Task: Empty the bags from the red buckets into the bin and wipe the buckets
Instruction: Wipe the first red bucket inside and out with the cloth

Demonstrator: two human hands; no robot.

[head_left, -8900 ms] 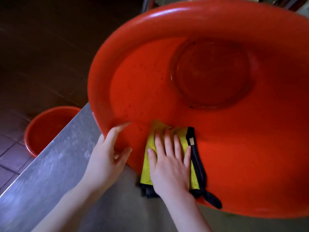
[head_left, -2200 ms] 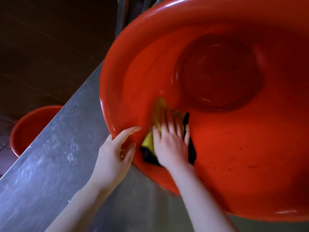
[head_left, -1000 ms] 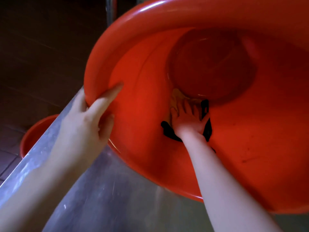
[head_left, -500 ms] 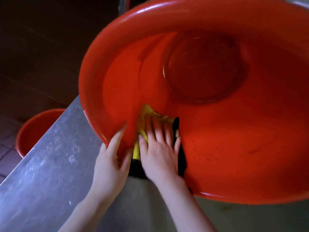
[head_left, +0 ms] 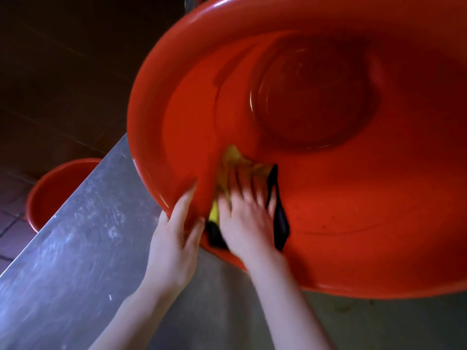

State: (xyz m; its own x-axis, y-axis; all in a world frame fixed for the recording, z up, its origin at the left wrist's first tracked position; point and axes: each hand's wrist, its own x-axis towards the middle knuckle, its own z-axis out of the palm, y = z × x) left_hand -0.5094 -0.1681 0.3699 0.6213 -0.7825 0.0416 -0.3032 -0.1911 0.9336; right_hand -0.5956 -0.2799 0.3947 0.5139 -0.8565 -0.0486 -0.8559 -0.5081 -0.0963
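Observation:
A large red bucket (head_left: pixel 353 198) lies tilted on the steel counter with its mouth toward me. My left hand (head_left: pixel 174 238) grips its near rim, thumb inside and fingers behind the edge. My right hand (head_left: pixel 246 218), blurred by motion, presses flat with straight fingers on a yellow cloth with black edging (head_left: pixel 237 162) against the inner wall near the rim. The cloth's black corner (head_left: pixel 279 223) sticks out to the right of my hand. The bucket's round bottom (head_left: pixel 313 97) is bare.
A scratched steel counter (head_left: pixel 83 236) runs from lower left under the bucket. A second red bucket (head_left: pixel 53 190) stands on the dark tiled floor beyond the counter's left edge. Dark floor fills the upper left.
Over the last second my right hand drew the cloth from the bucket's bottom back to the near wall. My left hand shifted its hold lower on the rim.

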